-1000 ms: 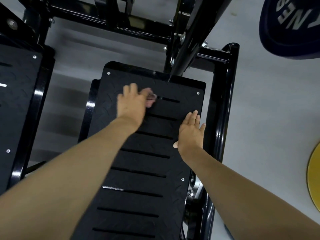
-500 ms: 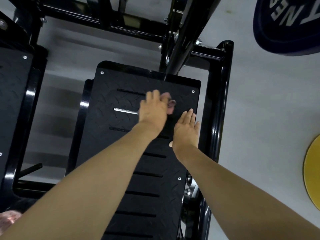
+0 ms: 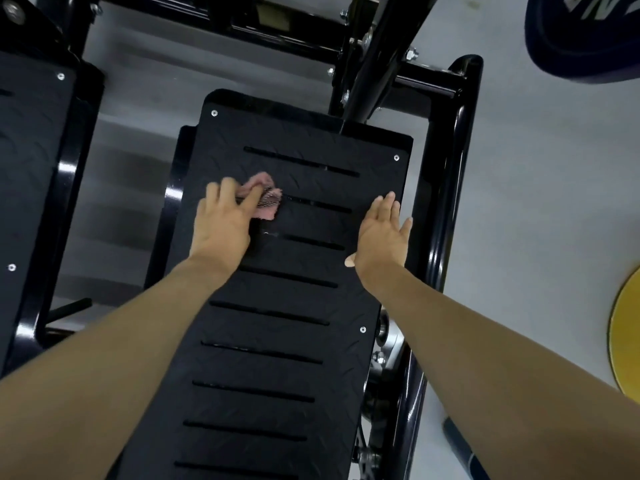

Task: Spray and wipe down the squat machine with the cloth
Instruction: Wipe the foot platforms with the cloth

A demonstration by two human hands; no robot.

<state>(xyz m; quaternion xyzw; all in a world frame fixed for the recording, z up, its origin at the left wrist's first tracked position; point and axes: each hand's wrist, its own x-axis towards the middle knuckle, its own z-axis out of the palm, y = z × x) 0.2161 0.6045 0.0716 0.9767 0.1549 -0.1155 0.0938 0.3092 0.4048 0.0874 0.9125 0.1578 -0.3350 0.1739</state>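
Observation:
The squat machine's black slotted foot plate (image 3: 277, 306) fills the middle of the head view. My left hand (image 3: 225, 223) presses a small pink cloth (image 3: 265, 197) onto the plate's upper left part, fingers laid over the crumpled fabric. My right hand (image 3: 382, 233) lies flat on the plate near its right edge, fingers straight and together, holding nothing. No spray bottle is in sight.
A black steel frame tube (image 3: 446, 209) runs along the plate's right side. A second black plate (image 3: 31, 161) stands at the left. A dark blue weight plate (image 3: 585, 39) is at the top right, a yellow plate (image 3: 627, 334) at the right edge, on grey floor.
My left hand has swept the cloth back leftward across the plate after going right half a second ago. My right hand stays flat near the right edge.

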